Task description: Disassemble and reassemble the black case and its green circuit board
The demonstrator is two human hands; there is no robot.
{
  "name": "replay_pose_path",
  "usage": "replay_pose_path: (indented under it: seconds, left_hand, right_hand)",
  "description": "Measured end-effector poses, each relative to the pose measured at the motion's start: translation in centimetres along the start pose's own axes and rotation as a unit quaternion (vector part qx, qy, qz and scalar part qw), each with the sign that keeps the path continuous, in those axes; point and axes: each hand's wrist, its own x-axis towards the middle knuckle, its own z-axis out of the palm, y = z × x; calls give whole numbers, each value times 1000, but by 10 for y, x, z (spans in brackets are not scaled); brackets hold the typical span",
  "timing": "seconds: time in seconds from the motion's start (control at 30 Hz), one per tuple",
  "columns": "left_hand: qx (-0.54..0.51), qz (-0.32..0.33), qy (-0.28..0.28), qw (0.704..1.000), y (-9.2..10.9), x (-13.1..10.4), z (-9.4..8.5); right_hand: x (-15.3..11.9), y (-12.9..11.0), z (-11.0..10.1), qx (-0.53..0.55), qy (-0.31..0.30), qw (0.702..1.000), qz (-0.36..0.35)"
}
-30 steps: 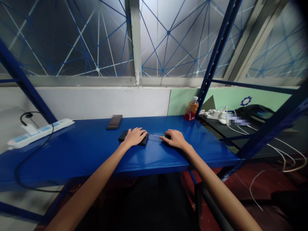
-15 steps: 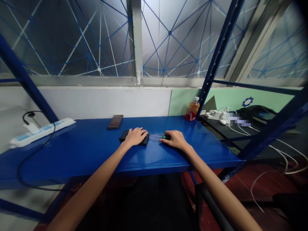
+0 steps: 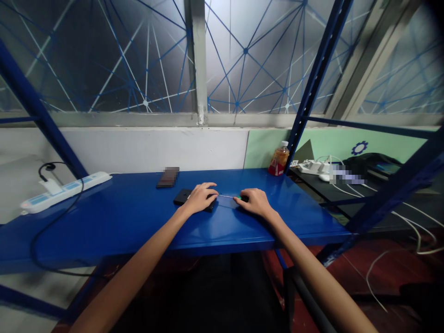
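My right hand (image 3: 255,201) rests on the blue table and is closed around the green handle of a screwdriver (image 3: 227,197). Its thin metal shaft points left, toward the side of a flat black box (image 3: 181,197). Over the right part of that box lies my left hand (image 3: 201,196), fingers stretched to the right with a gap between thumb and forefinger. Those fingertips are close to the screwdriver's tip; whether they touch it I cannot tell. The hand hides much of the box.
A dark, pixelated flat object (image 3: 168,177) lies at the back of the blue table (image 3: 121,222). A drink bottle (image 3: 279,159) stands at the back right by the blue post. On the left are a white power strip (image 3: 65,192) and a black cable (image 3: 34,240).
My left hand has shifted slightly right on the black box, its thumb and forefinger now parted near the screwdriver's tip. My right hand keeps the screwdriver nearly in place.
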Motion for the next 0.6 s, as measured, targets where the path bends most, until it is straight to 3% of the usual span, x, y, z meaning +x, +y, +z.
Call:
replay_pose_path:
  seconds: [0.23,0.4,0.6]
  left_hand:
    - [-33,-7,27,999,1,1,-1]
    - [-26,-31,49,998,4,7,3]
    - [-25,-28,37,999,5,13,12]
  right_hand:
    - [0,1,-1,3,10,1000,6]
    - [1,4,0,-9,47,997,56]
    - [2,6,0,-19,61,993,97]
